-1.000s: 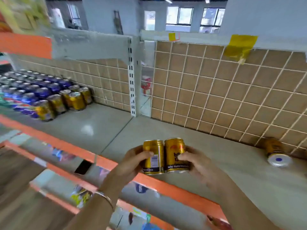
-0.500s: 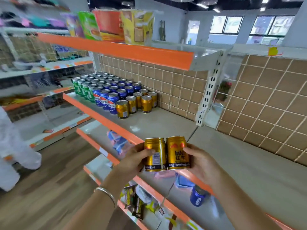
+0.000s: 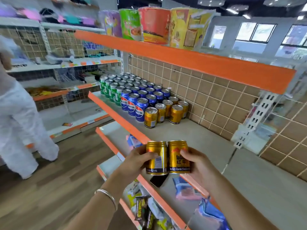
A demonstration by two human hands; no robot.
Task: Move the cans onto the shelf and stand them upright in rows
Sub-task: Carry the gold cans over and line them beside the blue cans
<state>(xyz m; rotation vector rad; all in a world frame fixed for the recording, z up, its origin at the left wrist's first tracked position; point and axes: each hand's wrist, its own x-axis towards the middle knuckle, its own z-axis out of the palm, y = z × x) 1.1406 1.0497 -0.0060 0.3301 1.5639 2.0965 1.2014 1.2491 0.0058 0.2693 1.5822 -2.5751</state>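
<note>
The left hand [image 3: 137,161] is grasping the left gold can [image 3: 156,157] and the right hand [image 3: 199,165] is grasping the right gold can [image 3: 178,156]. The two cans are standing upright and touching side by side at the near edge of the shelf [image 3: 191,135]. Farther along it, shelved gold cans [image 3: 166,112] are standing in short rows just beside blue cans [image 3: 141,100], with green cans [image 3: 111,90] standing at the far left.

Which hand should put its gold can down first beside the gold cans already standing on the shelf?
Probably the right hand: it and its gold can are over the shelf, facing the bare spot beside the standing gold cans. The left hand hangs outside the shelf edge.
</note>
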